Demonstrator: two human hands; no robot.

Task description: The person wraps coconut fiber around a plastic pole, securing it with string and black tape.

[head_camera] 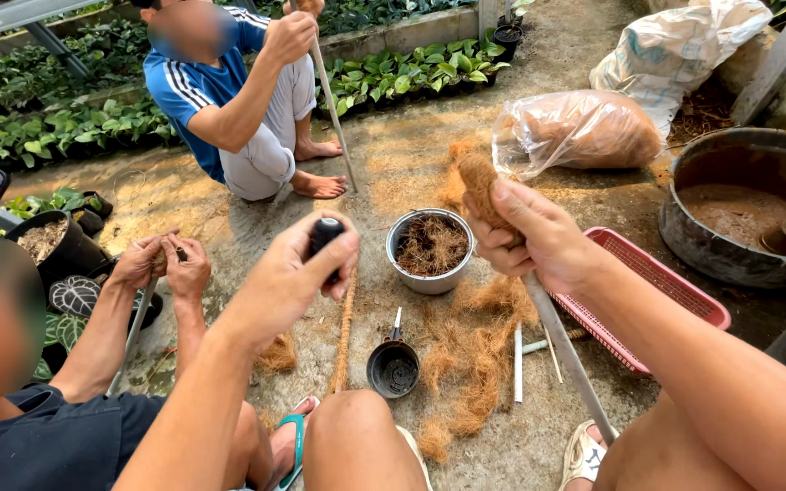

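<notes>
While coconut fibre (475, 359) lies heaped on the concrete floor (393, 173) by the metal bowl (429, 250), your right hand (539, 238) clamps a fibre wad (482, 182) against the grey stick (568, 356), and your left hand (295, 273) fists a black spool (324, 235), 1 cord (345, 338) hanging below.

A plant nursery: rows of potted seedlings (402, 73) beside concrete floor (393, 173).

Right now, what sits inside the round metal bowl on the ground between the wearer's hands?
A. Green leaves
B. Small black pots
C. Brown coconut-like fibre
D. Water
C: the metal bowl holds a tangle of brown fibre, the same stuff that the right hand presses onto a stick; the left hand grips a dark handle.
</notes>
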